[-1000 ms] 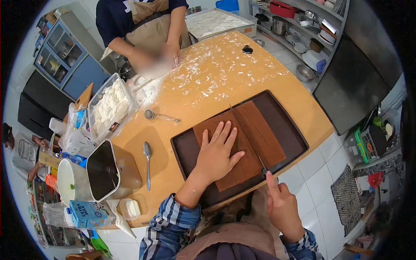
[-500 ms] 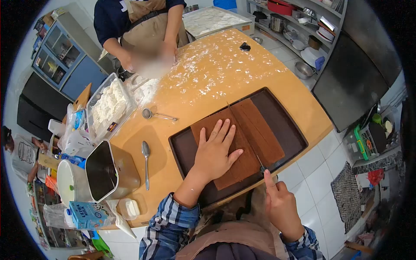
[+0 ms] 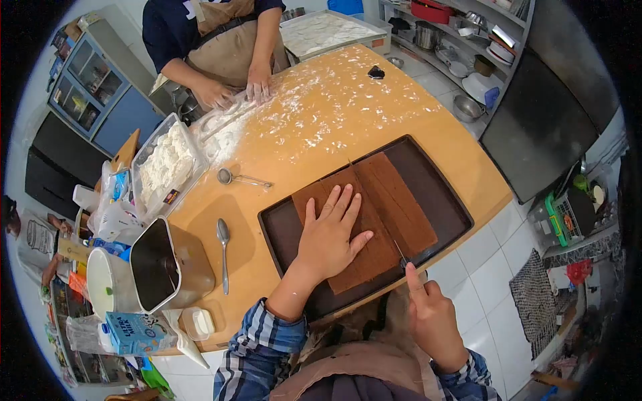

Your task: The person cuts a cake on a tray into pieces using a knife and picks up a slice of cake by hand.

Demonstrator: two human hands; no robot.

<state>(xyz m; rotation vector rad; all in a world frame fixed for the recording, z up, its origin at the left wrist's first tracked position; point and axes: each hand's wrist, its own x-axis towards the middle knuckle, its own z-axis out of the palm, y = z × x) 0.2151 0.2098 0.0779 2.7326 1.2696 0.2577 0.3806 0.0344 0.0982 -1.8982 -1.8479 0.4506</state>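
Note:
A flat brown chocolate cake sheet [image 3: 404, 208] lies on a dark baking tray [image 3: 438, 190] at the table's near edge. My left hand [image 3: 334, 230] rests palm down on the cake's left part, fingers spread. My right hand [image 3: 431, 314] is closed round the dark handle of a long thin knife [image 3: 400, 250], with the index finger stretched along it. The blade lies across the cake from the near edge to the far edge, along a line between a wide left part and a right strip. Most of the handle is hidden in my hand.
Left on the table are a spoon [image 3: 224, 254], a small strainer [image 3: 244, 179], a metal tin [image 3: 190, 267], a milk carton [image 3: 140, 333] and a tub of white dough or flour [image 3: 164, 164]. Across the table, another person's hands [image 3: 234, 93] work in scattered flour.
The knife and my right hand have barely shifted, and my left hand stays on the cake. The view has moved slightly. The other person's hands have moved a little apart.

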